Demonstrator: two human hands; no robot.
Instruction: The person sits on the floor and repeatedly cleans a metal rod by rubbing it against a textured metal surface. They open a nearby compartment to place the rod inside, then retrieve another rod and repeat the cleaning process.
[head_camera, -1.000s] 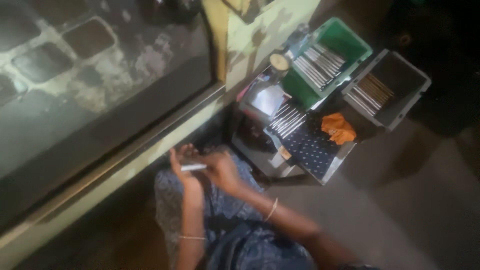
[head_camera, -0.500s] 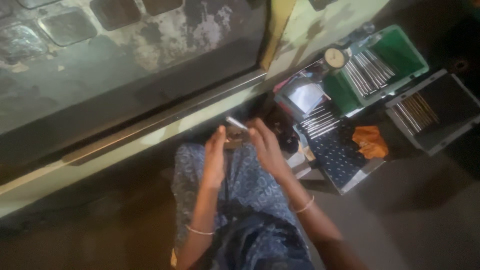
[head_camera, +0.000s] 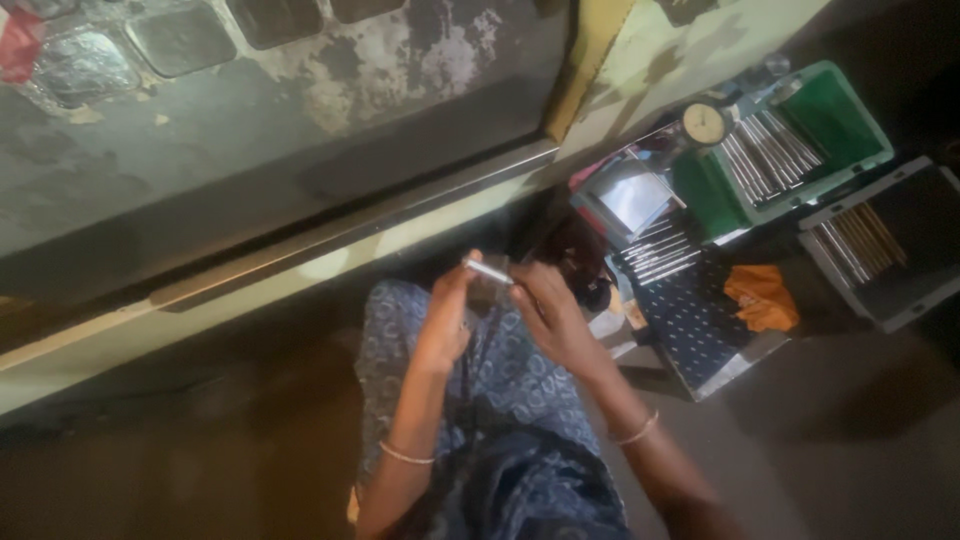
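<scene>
The left hand (head_camera: 445, 320) is raised above the lap, a thin bangle (head_camera: 405, 455) on its wrist. Its fingers (head_camera: 462, 285) are curled together and pinched on the left end of a short silver rod (head_camera: 488, 271), which lies nearly level between the two hands. Below the fingers, the lap is covered by dark blue patterned cloth (head_camera: 510, 400).

The right hand (head_camera: 550, 315) is just beside the left, with its own bangle (head_camera: 637, 432) on the wrist. Its fingers (head_camera: 525, 285) are bent and closed at the right end of the same rod, so both hands clamp it at their tips.

Just right of those fingers lies a dark rounded thing (head_camera: 580, 262), too dim to tell what it is. Further right, near the right hand, a dotted dark cloth (head_camera: 690, 325) is spread on the floor with a row of silver rods (head_camera: 655, 255) at its upper end and an orange rag (head_camera: 762, 298) at its right edge. Above them sits a shiny grey flat piece (head_camera: 632, 198). Well apart to the upper right, a green tray (head_camera: 850, 135) holds more silver rods (head_camera: 765, 155), with a round dial gauge (head_camera: 703, 123) at its left corner. Furthest right, a grey tray (head_camera: 900, 290) holds brownish rods (head_camera: 865, 240).
</scene>
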